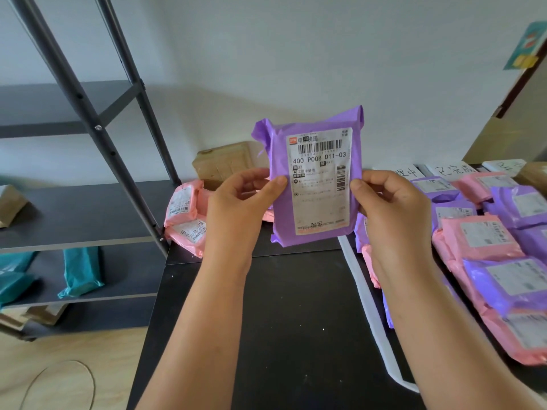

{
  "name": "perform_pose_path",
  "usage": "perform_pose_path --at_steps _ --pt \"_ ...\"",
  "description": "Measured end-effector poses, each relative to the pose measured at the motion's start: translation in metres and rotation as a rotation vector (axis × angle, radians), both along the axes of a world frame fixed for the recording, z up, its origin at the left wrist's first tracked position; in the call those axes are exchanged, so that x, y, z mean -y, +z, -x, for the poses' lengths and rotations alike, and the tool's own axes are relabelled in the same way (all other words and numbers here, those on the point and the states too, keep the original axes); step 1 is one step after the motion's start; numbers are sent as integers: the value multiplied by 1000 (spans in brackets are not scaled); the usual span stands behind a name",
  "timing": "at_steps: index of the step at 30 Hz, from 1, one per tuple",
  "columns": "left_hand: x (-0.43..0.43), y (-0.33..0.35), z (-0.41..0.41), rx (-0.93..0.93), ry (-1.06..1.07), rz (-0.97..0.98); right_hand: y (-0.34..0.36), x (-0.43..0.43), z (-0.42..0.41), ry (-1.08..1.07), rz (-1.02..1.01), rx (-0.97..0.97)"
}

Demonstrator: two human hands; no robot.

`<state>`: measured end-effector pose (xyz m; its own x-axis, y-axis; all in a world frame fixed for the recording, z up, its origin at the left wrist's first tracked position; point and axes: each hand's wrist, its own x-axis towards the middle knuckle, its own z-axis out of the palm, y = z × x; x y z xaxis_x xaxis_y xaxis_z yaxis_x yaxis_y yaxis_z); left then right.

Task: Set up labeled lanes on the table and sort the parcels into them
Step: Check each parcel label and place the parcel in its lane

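Nearest to us is the black table (296,321), and two bare arms reach out over it. A long white strip (367,306) runs along the table top from near to far, like a line between two lanes. A bit farther out, the left hand (245,199) and the right hand (387,202) hold a purple parcel (313,179) up in the air above the table, not touching it. The left thumb and fingers pinch its left edge, and the right thumb and fingers pinch its right edge. Its white label (321,179) faces us, with a bar code and big letters and numbers, so I think the person is reading it to pick a lane. To the right of the strip lies a big pile of pink and purple parcels (485,247), one lapping over the next. At the far left corner of the table lie a few pink parcels (185,214). Past the big pile, at the back edge, white paper signs (450,170) with hand-written words lie in a row. A brown box (225,162) sits by the wall behind the held parcel. So the lanes and signs look set up, and many parcels are down. I cannot tell if the big pile is sorted or waiting. The purple one has no place yet.
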<state>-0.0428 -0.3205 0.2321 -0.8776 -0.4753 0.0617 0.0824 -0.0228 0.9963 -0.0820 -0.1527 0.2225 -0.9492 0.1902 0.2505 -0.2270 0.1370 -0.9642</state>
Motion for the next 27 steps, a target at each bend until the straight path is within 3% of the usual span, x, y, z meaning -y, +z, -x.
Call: perform_pose_path --at_steps 14,20,27 --pt "-2 -15 4 40 78 56 -7 -2 -11 41 -25 43" --pt "-15 -24 10 49 15 193 -13 -16 -26 -136 -117 4" --pt "-43 -51 16 88 -240 409 -30 -49 -54 -358 -416 -71"
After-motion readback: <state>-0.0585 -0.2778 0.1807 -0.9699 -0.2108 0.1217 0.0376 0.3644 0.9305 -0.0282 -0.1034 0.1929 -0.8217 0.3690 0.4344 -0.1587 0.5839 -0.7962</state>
